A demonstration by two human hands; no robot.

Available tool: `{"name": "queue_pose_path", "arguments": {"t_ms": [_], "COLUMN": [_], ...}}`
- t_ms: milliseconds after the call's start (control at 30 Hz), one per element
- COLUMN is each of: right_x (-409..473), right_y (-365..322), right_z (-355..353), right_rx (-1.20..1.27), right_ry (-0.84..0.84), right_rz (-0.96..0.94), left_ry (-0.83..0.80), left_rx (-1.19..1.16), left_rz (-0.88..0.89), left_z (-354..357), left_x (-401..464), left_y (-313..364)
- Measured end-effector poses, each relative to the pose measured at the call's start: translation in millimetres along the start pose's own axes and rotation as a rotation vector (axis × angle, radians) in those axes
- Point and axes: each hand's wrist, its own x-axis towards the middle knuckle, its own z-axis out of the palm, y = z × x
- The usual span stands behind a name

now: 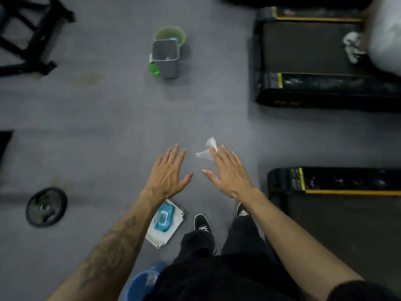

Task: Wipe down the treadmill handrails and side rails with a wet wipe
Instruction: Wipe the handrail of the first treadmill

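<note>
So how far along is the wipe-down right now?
Early, by the look of it. Done: a wet wipe is out of the pack lying on the floor. In hand: the wipe sits under the right hand's straight fingers; the left hand is empty. Left: neither hand touches the near treadmill, whose side rail looks dusty.
</note>
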Motion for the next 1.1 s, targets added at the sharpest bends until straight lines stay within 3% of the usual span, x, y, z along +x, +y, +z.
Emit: {"name": "queue_pose_path", "arguments": {"t_ms": [267,533,1100], "right_x": [-89.2,-191.5,-381.4], "right_y": [58.2,103.5,164.5], "right_z": [-24.6,-25.6,-5.3], "right_rx": [0.054,0.136,0.286], "right_ry": [0.184,0.35,0.568], "right_rz": [0.312,0.572,0.933], "left_ry": [-0.021,-0.076,-0.077], "left_rx": [0.074,0.222,0.211], "left_rz": [0.351,0.634,0.997], "left_z": [-10.9,-4.8,56.6], "left_x": [52.1,51.0,-1.8], "left_y": [105.0,228.1,419.3]}}
